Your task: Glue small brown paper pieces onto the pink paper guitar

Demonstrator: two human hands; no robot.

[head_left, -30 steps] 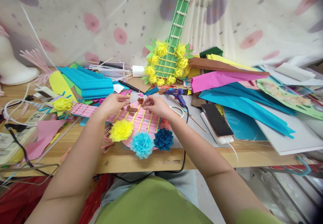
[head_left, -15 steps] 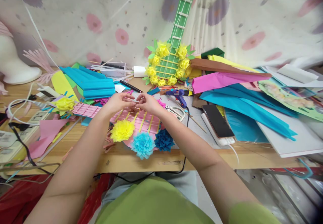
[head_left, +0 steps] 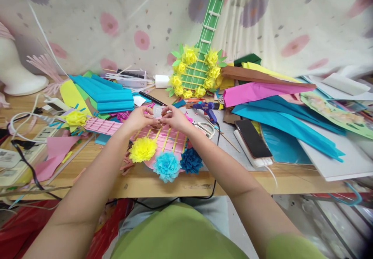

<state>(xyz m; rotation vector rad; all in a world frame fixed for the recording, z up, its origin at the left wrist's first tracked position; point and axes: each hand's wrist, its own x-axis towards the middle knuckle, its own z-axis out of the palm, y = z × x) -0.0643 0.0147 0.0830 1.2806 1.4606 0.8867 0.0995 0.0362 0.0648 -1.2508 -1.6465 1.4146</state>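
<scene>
A pink toy guitar [head_left: 164, 145] with white strings and yellow strips lies on the table in front of me. A yellow paper flower [head_left: 142, 149], a light blue paper flower [head_left: 167, 167] and a dark blue paper flower [head_left: 190, 160] sit along its near edge; another yellow flower [head_left: 75, 118] is at the neck's end. My left hand [head_left: 142, 118] and my right hand [head_left: 175, 119] meet above the guitar's body, fingertips pinched close together. Something small and brownish shows between them, too small to name.
Behind stands a green toy guitar [head_left: 201, 72] ringed with yellow flowers. On the right are a purple glue gun [head_left: 207, 109], scissors [head_left: 208, 128], a phone [head_left: 252, 138] and folded blue paper [head_left: 288, 121]. Blue crepe paper [head_left: 113, 101] and a power strip [head_left: 17, 161] lie left.
The fingertips have shifted slightly and both hands stay together above the guitar. The whole view has moved a little; nothing else visibly differs.
</scene>
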